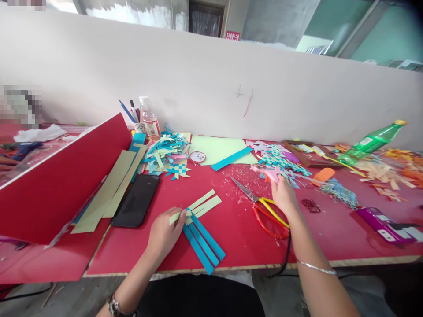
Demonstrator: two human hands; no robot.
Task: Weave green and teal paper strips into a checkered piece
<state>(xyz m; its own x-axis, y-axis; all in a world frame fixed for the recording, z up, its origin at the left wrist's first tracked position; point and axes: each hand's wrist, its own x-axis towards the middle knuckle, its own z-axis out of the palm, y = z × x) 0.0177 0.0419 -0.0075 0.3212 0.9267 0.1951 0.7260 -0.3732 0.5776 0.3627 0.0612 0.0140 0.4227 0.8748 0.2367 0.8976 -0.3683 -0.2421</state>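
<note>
My left hand (pixel 167 231) is closed, thumb pressed down on a small woven piece of paper strips. Pale yellow strips (pixel 206 206) fan out from it to the upper right, and blue strips (pixel 205 246) toward the table's front edge. My right hand (pixel 284 193) is wrapped round a pink hot glue gun (pixel 270 172), whose nozzle points left. A clear glue stick (pixel 309 178) juts out behind it. Just below lie scissors (pixel 261 203) with red and yellow handles, blades toward the upper left. Part of the glue gun's grip is hidden by my fingers.
A black phone (pixel 135 201) and yellow paper strips (pixel 102 193) lie left, beside a red board (pixel 72 176). Behind are a woven-paper pile (pixel 163 152), a round lid (pixel 197 157) and a clear bottle (pixel 152 123). A green bottle (pixel 373 143) and purple power strip (pixel 385 224) are right.
</note>
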